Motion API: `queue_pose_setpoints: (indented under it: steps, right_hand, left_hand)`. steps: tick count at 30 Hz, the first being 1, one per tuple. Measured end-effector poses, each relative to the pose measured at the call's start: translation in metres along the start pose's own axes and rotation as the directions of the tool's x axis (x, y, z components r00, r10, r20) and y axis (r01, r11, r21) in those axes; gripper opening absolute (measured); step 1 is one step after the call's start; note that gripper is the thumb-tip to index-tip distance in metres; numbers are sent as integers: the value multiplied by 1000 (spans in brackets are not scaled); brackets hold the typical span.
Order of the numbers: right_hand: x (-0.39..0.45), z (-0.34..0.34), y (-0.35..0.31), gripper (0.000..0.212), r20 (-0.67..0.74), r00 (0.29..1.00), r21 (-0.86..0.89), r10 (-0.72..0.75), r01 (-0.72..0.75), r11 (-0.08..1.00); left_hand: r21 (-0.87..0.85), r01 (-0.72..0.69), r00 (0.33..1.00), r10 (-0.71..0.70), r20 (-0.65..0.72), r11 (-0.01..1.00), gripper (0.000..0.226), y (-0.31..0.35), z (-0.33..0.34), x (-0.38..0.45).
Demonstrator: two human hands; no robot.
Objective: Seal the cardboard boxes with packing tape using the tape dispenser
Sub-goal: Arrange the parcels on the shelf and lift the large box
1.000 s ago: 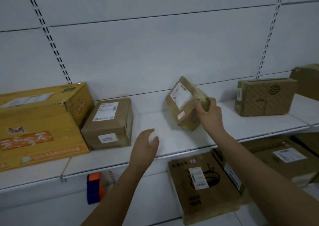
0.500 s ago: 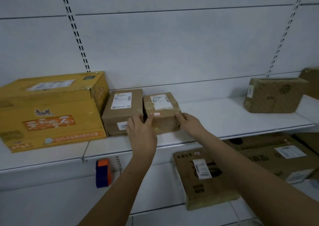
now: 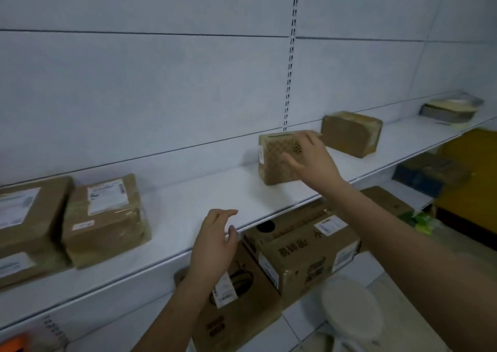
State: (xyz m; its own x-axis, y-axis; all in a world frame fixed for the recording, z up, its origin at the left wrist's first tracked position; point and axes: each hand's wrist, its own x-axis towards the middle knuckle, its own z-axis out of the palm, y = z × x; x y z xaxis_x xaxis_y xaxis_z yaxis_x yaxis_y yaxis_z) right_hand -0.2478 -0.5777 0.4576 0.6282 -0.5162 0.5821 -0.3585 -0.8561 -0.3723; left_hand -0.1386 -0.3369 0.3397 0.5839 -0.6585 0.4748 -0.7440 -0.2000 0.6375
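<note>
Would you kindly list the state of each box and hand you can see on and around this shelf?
Patterned box: upright on shelf, right hand on it.
Right hand: fingers spread over the patterned box.
Left hand: relaxed, holding nothing.
Labelled taped box: closed, flat on shelf.
Plain brown box: closed, untouched.
Tape dispenser: lower left, unheld.

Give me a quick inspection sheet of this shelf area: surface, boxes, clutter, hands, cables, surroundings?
Surface: white shelf, boxes spaced along it.
Job's things: patterned box upright; two labelled boxes at left; plain box behind; tape dispenser barely visible below.
Clutter: flat tray far right.
Hands: right hand on the patterned box; left hand holds nothing.
Cables: nothing seen.
Surroundings: white slotted wall panels; cartons beneath.
</note>
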Motion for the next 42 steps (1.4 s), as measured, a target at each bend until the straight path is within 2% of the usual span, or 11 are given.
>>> queue_pose_setpoints:
  steps: [5, 11, 15, 19, 22, 25, 30, 33, 36, 39, 42]
  right_hand:
    - [63, 1, 98, 83, 115, 992, -137, -43, 59, 989]
    - [122, 36, 165, 103, 432, 893, -188, -123, 223, 957]
    - [134, 47, 179, 96, 317, 904, -116, -286, 336, 935]
    - [117, 58, 189, 80, 139, 885, 79, -445, 438, 896]
    - [103, 64, 190, 68, 29, 849, 217, -528, 510, 832]
    - [94, 71, 186, 60, -55, 801, 230, -596, 591, 773]
    - [88, 69, 152, 55, -74, 722, 259, -688, 680, 686]
    - [79, 75, 116, 71, 188, 888, 622, -419, 223, 751]
    - [80, 101, 78, 79, 412, 901, 737, -136, -242, 632]
    - [85, 129, 44, 78, 492, 868, 749, -60, -388, 538]
    - [97, 147, 15, 73, 585, 805, 714, -100, -453, 535]
  left_hand:
    - [-59, 72, 997, -72, 10, 996, 33, 19, 77, 71]
    - [-375, 430, 881, -473, -25, 821, 46, 52, 142, 147]
    - [-549, 578, 741, -670, 44, 604, 46, 56, 145, 166]
    - [-822, 553, 571, -779, 259, 132, 71, 65, 122, 180]
    - [-826, 564, 547, -754, 364, 10, 89, 68, 96, 185]
    - [-822, 559, 485, -763, 428, -106, 81, 75, 75, 189]
    - [-841, 540, 408, -874, 265, -3, 15, 84, 68, 185]
    - [-883, 406, 461, -887, -26, 236, 73, 77, 64, 175]
    - [-758, 448, 498, -836, -230, 475, 94, 68, 62, 155]
    - [-623, 534, 517, -804, -295, 572, 103, 53, 55, 131]
    - [-611, 566, 460, -827, -324, 554, 92, 34, 33, 106]
